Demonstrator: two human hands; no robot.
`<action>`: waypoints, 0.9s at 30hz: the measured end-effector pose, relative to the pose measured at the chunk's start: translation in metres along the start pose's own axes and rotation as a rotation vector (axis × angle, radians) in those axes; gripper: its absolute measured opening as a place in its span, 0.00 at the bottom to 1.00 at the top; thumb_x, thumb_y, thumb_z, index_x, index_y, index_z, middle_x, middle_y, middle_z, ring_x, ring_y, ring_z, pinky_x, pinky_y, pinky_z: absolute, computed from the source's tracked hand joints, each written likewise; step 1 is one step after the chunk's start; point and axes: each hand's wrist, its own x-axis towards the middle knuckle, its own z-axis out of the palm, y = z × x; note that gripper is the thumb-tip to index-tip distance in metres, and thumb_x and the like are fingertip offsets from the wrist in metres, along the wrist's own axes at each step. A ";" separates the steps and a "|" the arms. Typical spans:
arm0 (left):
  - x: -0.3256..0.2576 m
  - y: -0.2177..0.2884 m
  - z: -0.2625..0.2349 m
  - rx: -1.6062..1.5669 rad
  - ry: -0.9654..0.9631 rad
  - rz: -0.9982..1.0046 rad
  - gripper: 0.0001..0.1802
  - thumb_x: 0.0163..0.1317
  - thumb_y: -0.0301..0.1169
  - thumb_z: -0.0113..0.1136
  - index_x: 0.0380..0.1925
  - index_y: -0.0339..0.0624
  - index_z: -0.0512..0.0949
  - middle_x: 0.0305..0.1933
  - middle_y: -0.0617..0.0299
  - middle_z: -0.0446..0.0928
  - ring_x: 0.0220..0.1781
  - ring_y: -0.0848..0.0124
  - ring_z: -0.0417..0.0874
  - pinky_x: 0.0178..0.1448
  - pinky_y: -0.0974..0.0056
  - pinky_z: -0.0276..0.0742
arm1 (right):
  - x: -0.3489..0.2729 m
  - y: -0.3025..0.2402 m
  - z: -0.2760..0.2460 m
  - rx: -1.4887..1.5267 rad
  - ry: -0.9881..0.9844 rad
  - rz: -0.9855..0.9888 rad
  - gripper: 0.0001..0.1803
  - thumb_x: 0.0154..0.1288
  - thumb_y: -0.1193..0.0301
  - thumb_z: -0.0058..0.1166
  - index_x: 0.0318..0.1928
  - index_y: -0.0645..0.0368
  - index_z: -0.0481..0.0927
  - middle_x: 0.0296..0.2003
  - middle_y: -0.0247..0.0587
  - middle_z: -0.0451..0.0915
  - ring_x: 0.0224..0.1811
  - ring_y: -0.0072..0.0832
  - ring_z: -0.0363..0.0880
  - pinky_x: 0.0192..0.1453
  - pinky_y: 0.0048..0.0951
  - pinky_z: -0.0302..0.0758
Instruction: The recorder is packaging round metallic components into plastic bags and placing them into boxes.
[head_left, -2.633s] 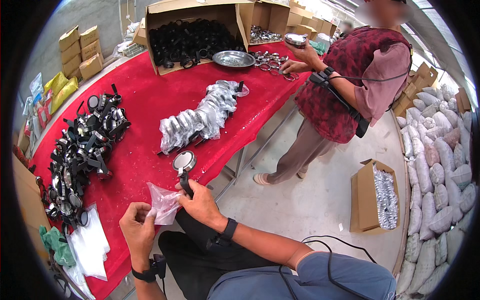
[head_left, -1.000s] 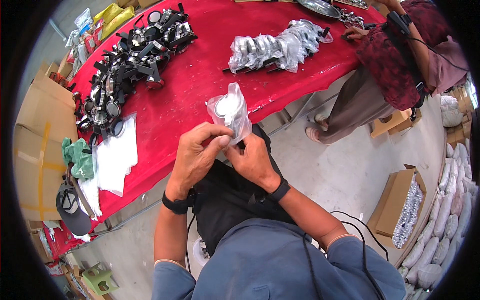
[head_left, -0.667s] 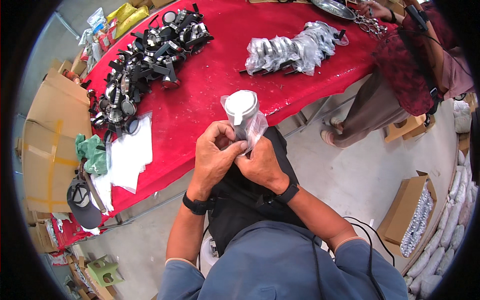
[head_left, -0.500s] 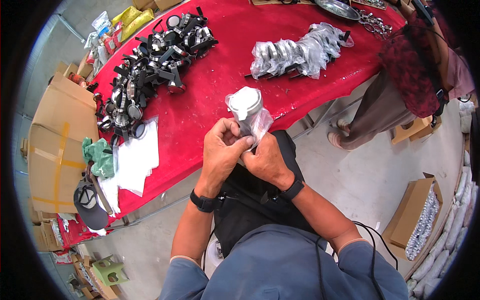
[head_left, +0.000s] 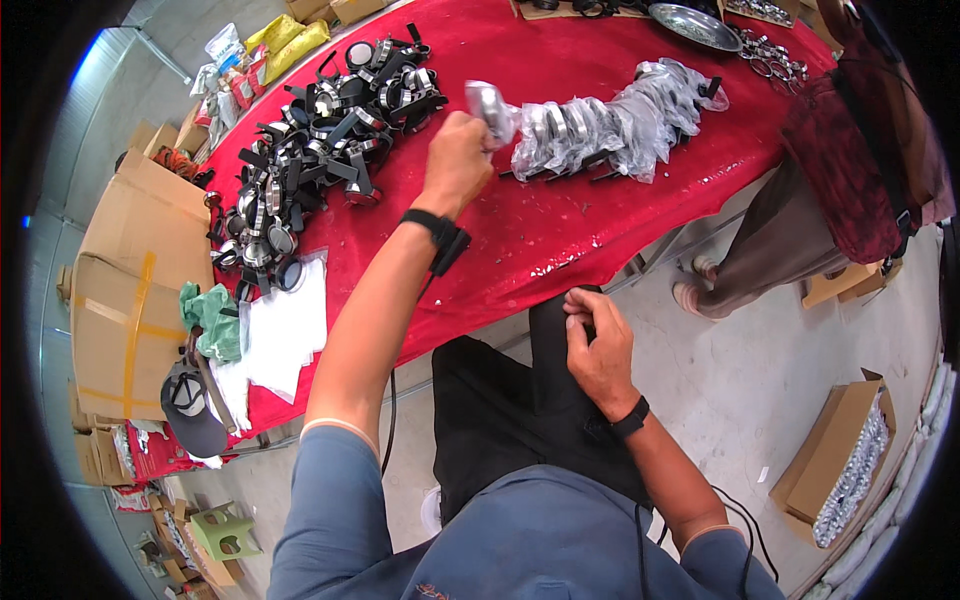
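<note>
My left hand [head_left: 458, 160] is stretched out over the red table [head_left: 560, 230], closed on a round metal headlamp part wrapped in a clear plastic bag [head_left: 490, 104]. It hovers at the left end of a row of bagged parts [head_left: 610, 120]. My right hand [head_left: 598, 345] rests on my dark trouser leg near the table edge, fingers curled with nothing visible in them. A heap of black strapped lamps without bags [head_left: 320, 140] lies left of my left hand.
White bags [head_left: 285, 335] and a green cloth [head_left: 212, 318] lie at the table's near left end. Cardboard boxes [head_left: 125, 290] stand on the left. Another person [head_left: 850, 170] stands at the right by a metal dish [head_left: 692, 24]. An open carton [head_left: 845, 470] sits on the floor.
Both hands were sealing the bag around the part close to my body. Now my left hand alone has carried the bagged part out toward the bagged row, and my right hand has dropped to my thigh.
</note>
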 end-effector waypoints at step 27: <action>-0.085 -0.058 -0.116 0.337 0.183 -0.604 0.36 0.52 0.54 0.84 0.44 0.32 0.83 0.45 0.41 0.86 0.50 0.40 0.87 0.52 0.41 0.82 | -0.001 0.007 0.025 -0.071 0.066 -0.148 0.14 0.64 0.83 0.58 0.50 0.63 0.84 0.43 0.51 0.86 0.47 0.49 0.87 0.56 0.44 0.84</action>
